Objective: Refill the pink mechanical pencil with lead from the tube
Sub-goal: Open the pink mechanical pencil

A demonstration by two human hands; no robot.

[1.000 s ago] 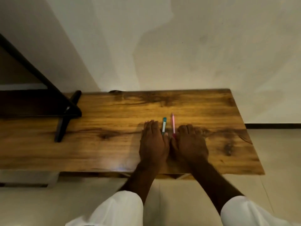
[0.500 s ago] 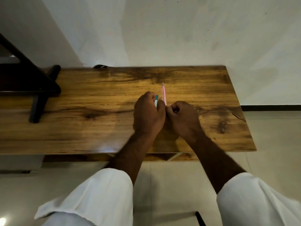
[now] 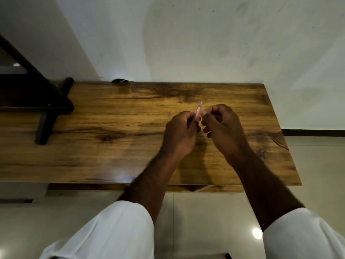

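Observation:
The pink mechanical pencil (image 3: 198,111) points up and away, its lower part gripped in the fingers of my left hand (image 3: 180,133) above the wooden table (image 3: 115,116). My right hand (image 3: 223,126) is curled just right of the pencil, thumb and forefinger pinched close beside its shaft. Whether that hand holds anything is hidden by the fingers. The lead tube with the teal cap is not visible; it may be concealed inside a hand.
A dark stand with a black foot (image 3: 44,128) occupies the table's left end. A white wall (image 3: 186,43) rises directly behind the table. The table's right edge (image 3: 280,128) drops to a tiled floor.
Both hands have lifted off the table and closed. The pencil has passed into my left hand and tilted right. The teal-capped tube, seen in my left hand before, has gone out of sight.

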